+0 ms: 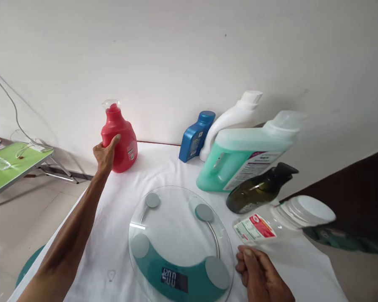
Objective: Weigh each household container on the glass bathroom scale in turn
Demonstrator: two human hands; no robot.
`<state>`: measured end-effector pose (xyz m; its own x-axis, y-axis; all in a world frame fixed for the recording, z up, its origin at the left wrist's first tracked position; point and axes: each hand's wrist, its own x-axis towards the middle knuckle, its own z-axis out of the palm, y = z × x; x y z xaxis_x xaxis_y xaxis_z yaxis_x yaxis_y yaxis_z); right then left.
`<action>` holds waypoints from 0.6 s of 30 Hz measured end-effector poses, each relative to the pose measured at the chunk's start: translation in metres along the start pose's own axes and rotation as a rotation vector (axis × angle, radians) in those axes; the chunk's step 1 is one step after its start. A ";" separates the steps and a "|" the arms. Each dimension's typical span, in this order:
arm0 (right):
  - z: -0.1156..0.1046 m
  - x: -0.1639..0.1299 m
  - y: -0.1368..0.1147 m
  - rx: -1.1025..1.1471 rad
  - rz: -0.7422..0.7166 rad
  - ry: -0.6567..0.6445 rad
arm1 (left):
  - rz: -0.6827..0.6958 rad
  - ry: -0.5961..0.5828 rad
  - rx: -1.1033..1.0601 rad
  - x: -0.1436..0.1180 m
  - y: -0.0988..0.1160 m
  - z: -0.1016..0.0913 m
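Observation:
At the far left of the white-covered table, my left hand (106, 156) is wrapped round a red detergent bottle (124, 147) with a clear cap, upright near the wall. My right hand (261, 274) is closed at the right edge of a round glass bathroom scale (179, 235); nothing shows in its fingers. The scale's display (174, 279) reads 0.0, and nothing stands on its glass. Just beyond my right hand is a clear bottle (280, 220) with a white lid and a red and white label.
A dark pump bottle (260, 191), a large green jug (239, 155), a white bottle (231, 115) and a small blue bottle (195, 136) stand along the right and back. At left, a low green table (22, 161) holds a cable and a plastic bottle.

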<state>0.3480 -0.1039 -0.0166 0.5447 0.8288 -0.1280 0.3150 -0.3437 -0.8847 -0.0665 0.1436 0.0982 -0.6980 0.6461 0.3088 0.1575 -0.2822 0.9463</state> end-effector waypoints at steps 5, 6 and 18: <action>0.002 0.000 -0.008 -0.038 -0.100 0.004 | 0.058 -0.034 0.008 -0.036 0.054 -0.059; 0.003 0.000 -0.010 -0.024 -0.115 0.007 | 0.063 -0.056 -0.010 -0.044 0.067 -0.069; 0.007 -0.006 -0.016 0.113 -0.221 -0.019 | -0.079 -0.436 -0.071 -0.175 0.126 -0.072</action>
<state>0.3345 -0.1002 -0.0051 0.4572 0.8869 0.0665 0.3356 -0.1028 -0.9364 0.0256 -0.0559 0.1569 -0.3435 0.9019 0.2618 0.0569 -0.2583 0.9644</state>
